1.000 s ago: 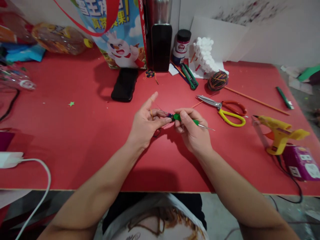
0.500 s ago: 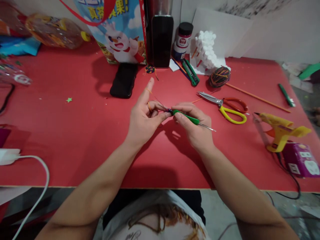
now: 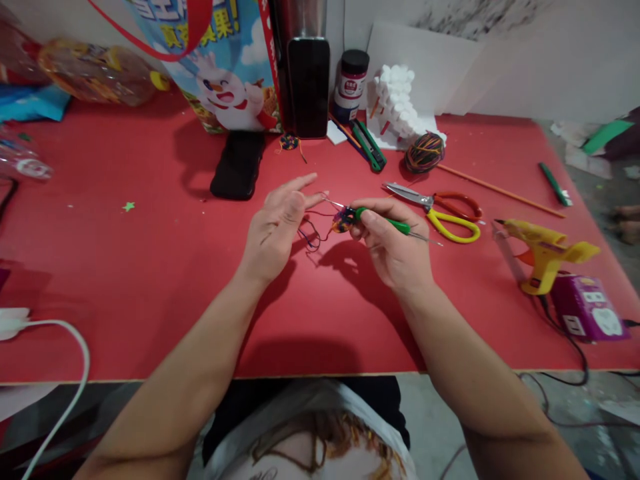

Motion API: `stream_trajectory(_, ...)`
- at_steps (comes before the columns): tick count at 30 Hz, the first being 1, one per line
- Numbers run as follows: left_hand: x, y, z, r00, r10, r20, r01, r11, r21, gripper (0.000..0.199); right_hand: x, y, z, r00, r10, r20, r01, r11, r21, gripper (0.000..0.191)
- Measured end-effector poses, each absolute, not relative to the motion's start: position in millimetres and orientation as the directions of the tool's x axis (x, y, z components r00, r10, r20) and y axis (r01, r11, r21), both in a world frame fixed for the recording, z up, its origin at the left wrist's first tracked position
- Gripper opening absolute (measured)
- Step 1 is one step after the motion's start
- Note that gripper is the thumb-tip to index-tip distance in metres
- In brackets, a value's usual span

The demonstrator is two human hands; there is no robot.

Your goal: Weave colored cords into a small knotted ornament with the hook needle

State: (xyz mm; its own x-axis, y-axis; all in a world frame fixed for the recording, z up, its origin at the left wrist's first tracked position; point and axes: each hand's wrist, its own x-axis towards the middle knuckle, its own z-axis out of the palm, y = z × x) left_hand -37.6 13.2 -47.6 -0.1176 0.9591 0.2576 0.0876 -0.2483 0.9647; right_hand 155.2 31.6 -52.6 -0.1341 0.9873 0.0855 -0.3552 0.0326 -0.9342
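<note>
My right hand [image 3: 393,240] is closed around a crochet hook [image 3: 395,223] with a green handle and a metal tip at each end. A small multicoloured crochet piece [image 3: 343,219] hangs at the hook's left end by my right fingertips. My left hand [image 3: 275,230] is open, fingers stretched to the right and thumb raised; it no longer touches the piece. Thin dark yarn [image 3: 314,241] loops down between my left hand and the piece. A variegated yarn ball [image 3: 425,153] lies farther back on the right.
On the red table [image 3: 150,287] are scissors [image 3: 435,208], a yellow glue gun [image 3: 545,250] on a purple box [image 3: 587,308], a green cutter [image 3: 369,145], and a black phone [image 3: 237,165]. A second phone [image 3: 309,87] stands upright beside a printed bag [image 3: 225,73]. Another crochet piece [image 3: 289,141] lies near the bag.
My left hand has let go of the crochet piece and moved left, its fingers straightening. The piece now hangs at the hook in my right hand. The view has shifted slightly.
</note>
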Motion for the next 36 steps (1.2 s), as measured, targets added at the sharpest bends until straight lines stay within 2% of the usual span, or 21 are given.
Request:
stream_trajectory(5,-25,10,-52,-0.114,0.964,0.241,0.033,-0.238,0.971,0.063,156,33,-51,-0.185,0.982,0.03,-0.419,-0.051,-0.907,0.008)
stream_trajectory(11,-17,9,-63,-0.144,0.975,0.168,-0.057,-0.178,0.982,0.059,154,35,-55,-0.21,0.978,0.008,-0.397,-0.078,-0.915,0.012)
stream_trajectory(16,-15,10,-68,-0.049,0.996,0.073,-0.154,-0.079,0.985,0.062,154,33,-57,-0.182,0.983,0.029,-0.32,-0.031,-0.947,0.009)
stream_trajectory(19,-15,11,-69,-0.091,0.994,0.058,-0.217,-0.076,0.973,0.055,151,30,-58,-0.156,0.987,0.045,-0.294,-0.003,-0.956,0.008)
stream_trajectory(25,-17,12,-67,-0.054,0.998,-0.015,-0.346,-0.004,0.938,0.025,142,20,-60,-0.158,0.986,0.044,-0.314,-0.008,-0.949,0.012)
stream_trajectory(31,-19,15,-63,-0.003,0.996,-0.087,-0.499,0.074,0.863,0.024,141,19,-63,-0.154,0.987,0.041,-0.305,-0.008,-0.952,0.011)
stream_trajectory(36,-22,13,-61,0.058,0.985,-0.165,-0.518,0.17,0.838,0.023,143,22,-67,-0.203,0.976,0.074,-0.327,0.004,-0.945,0.015)
